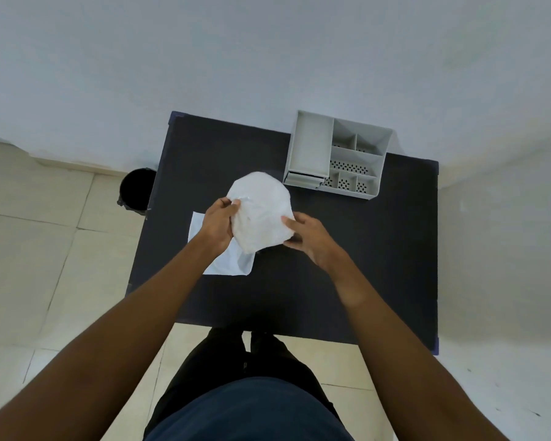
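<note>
While the white wrapped bundle is being held clear above the table, stage: the work is being judged as roughly midway.
Done: the item is being shown already enclosed in its wrapping; what is inside cannot be told.
Left: the flat white mailer bag is lying unfilled on the table, so slipping the bundle in and closing the bag are being judged as not yet done.
Left hand: the bundle's upper left edge is being pinched, with the fingers curled over a loose fold.
Right hand: the bundle's near right side is being grasped, thumb on top and fingers tucked beneath.
Bundle place: it is being carried between both hands near the table's middle, above the far right corner of the mailer bag and just near-left of the organiser.
Bundle material: a pale, crinkled, slightly glossy wrap is being seen, rounded and puffy in outline; bubble wrap is being suspected.
Mailer bag: thin, smooth and rectangular, lying flat.
Table: a dark, matte, rectangular top.
Organiser: a grey rigid plastic caddy at the far right, divided into compartments, some with perforated floors.
Bin: a round black bin is standing on the tiled floor to the left of the table.
</note>
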